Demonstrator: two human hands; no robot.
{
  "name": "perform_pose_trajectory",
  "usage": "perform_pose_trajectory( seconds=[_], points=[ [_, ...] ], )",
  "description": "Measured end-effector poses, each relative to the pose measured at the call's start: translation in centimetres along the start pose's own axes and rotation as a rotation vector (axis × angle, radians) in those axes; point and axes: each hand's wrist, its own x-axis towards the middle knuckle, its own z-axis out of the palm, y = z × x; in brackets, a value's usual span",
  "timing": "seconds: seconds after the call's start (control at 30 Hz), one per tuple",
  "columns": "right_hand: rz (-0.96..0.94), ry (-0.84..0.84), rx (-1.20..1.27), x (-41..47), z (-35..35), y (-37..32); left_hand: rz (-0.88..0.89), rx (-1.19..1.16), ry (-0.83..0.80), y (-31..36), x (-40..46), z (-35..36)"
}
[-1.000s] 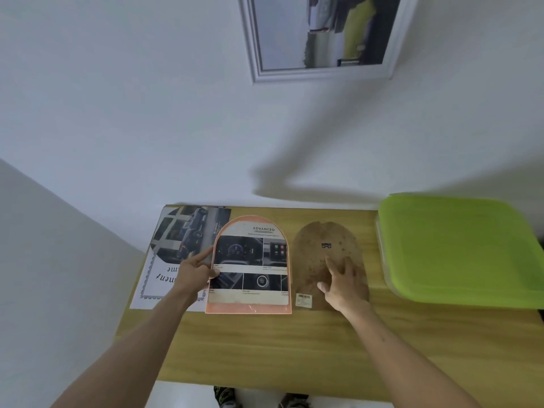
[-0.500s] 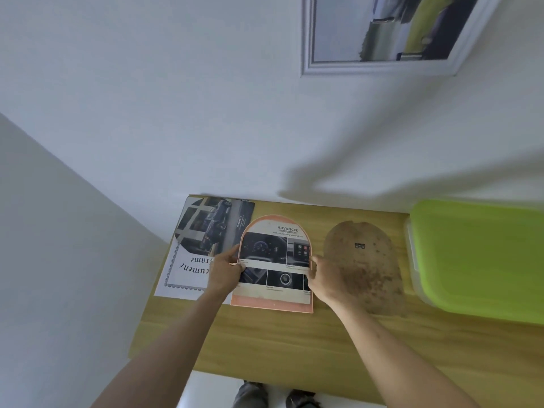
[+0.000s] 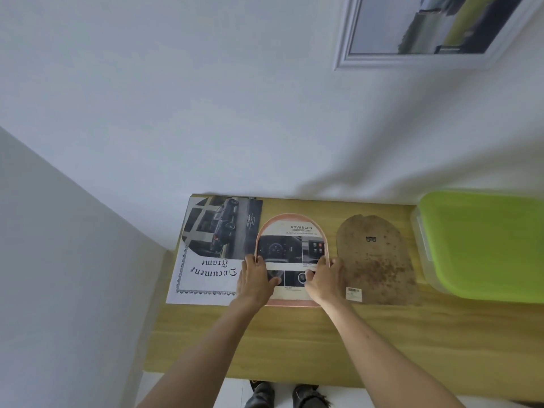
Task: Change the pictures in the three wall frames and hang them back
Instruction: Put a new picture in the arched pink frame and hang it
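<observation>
Both hands on the arched pink frame [image 3: 290, 219], which lies flat on the desk [image 3: 294, 340] near the back edge, arch end toward the wall, straight bottom edge toward the person. Long axis runs front-to-back. The new car-dashboard print [image 3: 290, 248] sits inside it, face up.

Left hand [image 3: 255, 282]: fingers extended along the frame's left side, thumb reaching in over the print. Looks like pressing rather than a closed grip.
Right hand [image 3: 323, 282]: mirrored on the right side, fingers straight, thumb in on the print. Same, flat contact.

Key relation: the brown arched backing board [image 3: 374, 260] lies just beside the frame on the right, same orientation, hanger clip near its arch end, barcode sticker at its near left corner. Right hand is the closer one, nearly touching the board's left edge.

My read: print is being seated; the board goes on next, moved left with no rotation needed.

Left of the frame: a car picture [image 3: 222, 226] over a "Document Frame" insert sheet [image 3: 206, 275] at the back-left corner. Green-lidded bin [image 3: 482, 242] far right. A white frame [image 3: 426, 30] hangs on the wall.
</observation>
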Motion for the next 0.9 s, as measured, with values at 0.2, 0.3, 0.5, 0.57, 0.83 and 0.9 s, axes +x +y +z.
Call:
perform_pose_trajectory(
  seconds=[0.2, 0.3, 0.5, 0.57, 0.83, 0.9],
  points=[
    [-0.025, 0.083, 0.121, -0.5, -0.1, -0.9, 0.013, 0.007, 0.029, -0.3, 0.1, 0.3],
    [-0.088, 0.148, 0.24, -1.1, -0.5, -1.3, 0.025, -0.002, 0.043, -0.4, 0.2, 0.4],
    [0.111, 0.096, 0.838, -1.4, -1.6, -1.9, 0.04, -0.044, 0.052, -0.6, 0.1, 0.3],
    [0.111, 0.059, 0.907, -1.5, -2.2, -1.7, 0.056, -0.057, 0.05, -0.9, 0.0, 0.1],
    [0.1, -0.111, 1.076, -1.2, -5.4, 0.2, 0.101, -0.471, 0.152, -1.2, 0.2, -1.6],
    [0.093, -0.101, 1.079, -1.6, -6.3, 0.9, 0.076, -0.675, 0.151, -0.7, 0.2, -2.9]
  ],
)
